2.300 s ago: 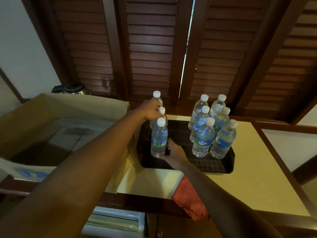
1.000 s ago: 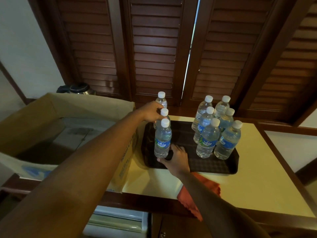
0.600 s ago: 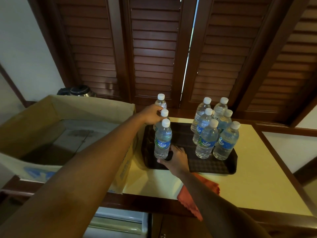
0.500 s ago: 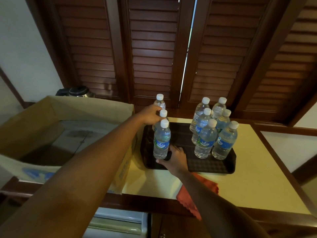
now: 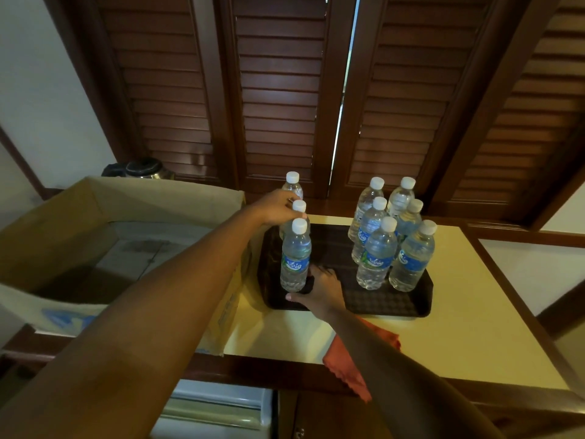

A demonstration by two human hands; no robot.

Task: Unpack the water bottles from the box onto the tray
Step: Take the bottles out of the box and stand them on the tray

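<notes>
Clear bottles [image 5: 295, 258] with white caps, blue labels; dark checked tray [image 5: 380, 301]; orange cloth [image 5: 348, 359].

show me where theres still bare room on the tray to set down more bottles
The tray has a bare strip down its middle, between the left row of three bottles and the right cluster of six bottles, and along its near right edge. The right hand rests at the strip's near end. The left hand crowds the left row.
</notes>
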